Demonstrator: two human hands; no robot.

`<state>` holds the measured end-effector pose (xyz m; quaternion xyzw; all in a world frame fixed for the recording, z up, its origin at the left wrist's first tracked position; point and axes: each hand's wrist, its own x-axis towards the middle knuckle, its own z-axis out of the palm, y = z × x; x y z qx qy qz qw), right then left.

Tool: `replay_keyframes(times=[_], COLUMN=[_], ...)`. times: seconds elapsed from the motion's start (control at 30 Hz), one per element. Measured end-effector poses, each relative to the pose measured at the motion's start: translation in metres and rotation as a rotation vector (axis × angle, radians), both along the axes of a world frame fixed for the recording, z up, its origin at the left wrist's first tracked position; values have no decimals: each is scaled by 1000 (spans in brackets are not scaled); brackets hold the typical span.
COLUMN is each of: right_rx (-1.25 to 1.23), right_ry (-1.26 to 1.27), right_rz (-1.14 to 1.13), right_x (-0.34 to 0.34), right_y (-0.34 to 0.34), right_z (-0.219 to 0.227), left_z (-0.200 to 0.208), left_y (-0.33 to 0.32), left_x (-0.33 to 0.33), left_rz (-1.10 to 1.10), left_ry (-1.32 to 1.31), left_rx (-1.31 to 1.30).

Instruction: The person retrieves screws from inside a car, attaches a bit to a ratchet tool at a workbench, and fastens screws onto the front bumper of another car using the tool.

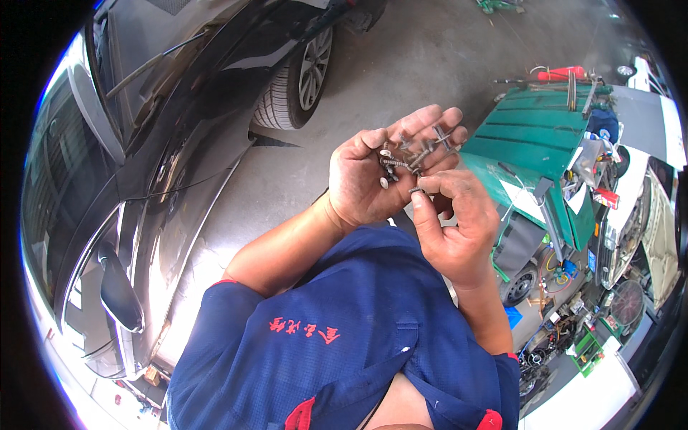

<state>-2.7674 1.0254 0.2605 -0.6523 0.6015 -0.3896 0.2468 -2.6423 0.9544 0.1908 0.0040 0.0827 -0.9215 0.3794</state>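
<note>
Several screws (395,163), overlapping too much to count exactly, lie across your cupped left hand (358,184), its fingers apart; 2 pale round heads show near the palm's thumb-side edge. Your right hand (459,233) pinches 1 small dark fastener (416,190), thumb against forefinger, beside that palm.
</note>
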Motion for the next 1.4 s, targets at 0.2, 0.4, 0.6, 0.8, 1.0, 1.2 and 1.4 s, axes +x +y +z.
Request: replay_keyframes(times=[0.2,0.4,0.6,0.8,1.0,1.2,1.4], right_rx=[-21,-57,-194,-197,-132,-161,-101], right_ry=[63,103,221,291,178,310,350], right_rz=[20,77,198,209,48,3,0], right_x=[3,10,15,17,17,10,12], right_y=[4,7,4,5,8,7,4], right_z=[-3,-2,-10,-14,-5,-13,-9], left_z=[0,-2,-1,3,2,-2,-2], left_y=[1,1,4,8,8,9,9], left_x=[1,0,-1,0,2,0,0], left_rz=[-7,2,-3,-23,-17,-7,11], left_ry=[32,56,33,44,53,85,54], left_rx=[25,-9,-46,-26,-12,-45,-70])
